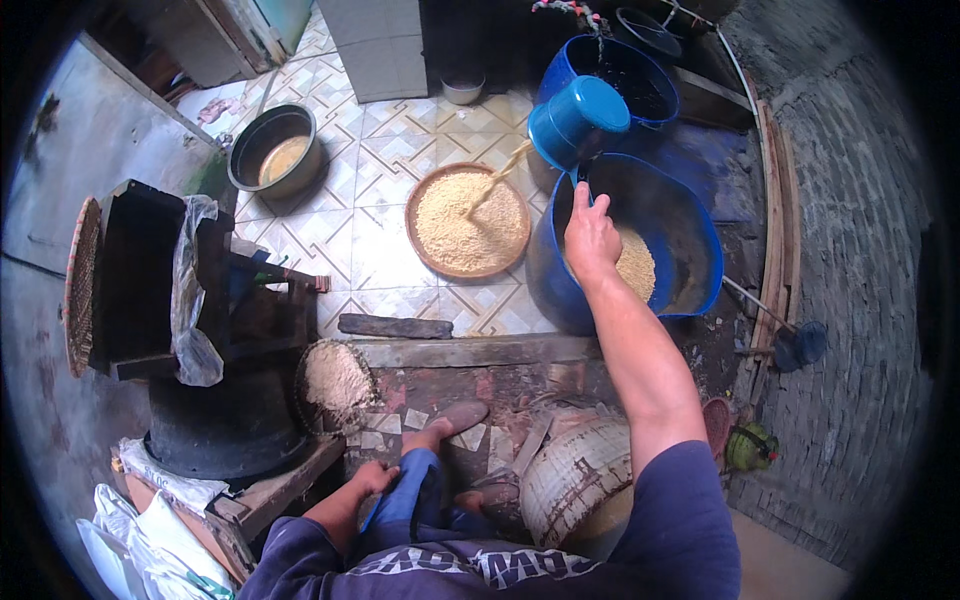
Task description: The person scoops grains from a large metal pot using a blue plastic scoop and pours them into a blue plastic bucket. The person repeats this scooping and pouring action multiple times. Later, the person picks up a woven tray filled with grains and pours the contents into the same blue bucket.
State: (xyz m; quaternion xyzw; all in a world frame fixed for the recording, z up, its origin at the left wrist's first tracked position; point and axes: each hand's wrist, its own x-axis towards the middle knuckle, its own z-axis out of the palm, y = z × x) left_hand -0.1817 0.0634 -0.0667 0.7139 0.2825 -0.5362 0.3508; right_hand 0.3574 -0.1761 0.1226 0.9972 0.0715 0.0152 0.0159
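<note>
My right hand [592,234] grips the handle of a blue plastic dipper [574,124], which is tipped over to the left above the floor. A yellowish-brown stream [510,161] runs from its mouth into a round, shallow basket tray [410,236] heaped with pale yellow beans or grains [472,225]. Under my right forearm stands a large blue plastic drum [694,262], with more of the grains [636,266] at its bottom. My left hand [375,476] rests on my leg near the knee; its fingers are partly hidden, and I see no object in it.
Behind the drum is a second blue tub [664,90] under trickling water. A dark basin [311,161] with brownish liquid sits at left on the tiles. A wooden sill [487,350], a basket of pale powdery material [337,375] and a rusty metal drum [577,465] are nearer me.
</note>
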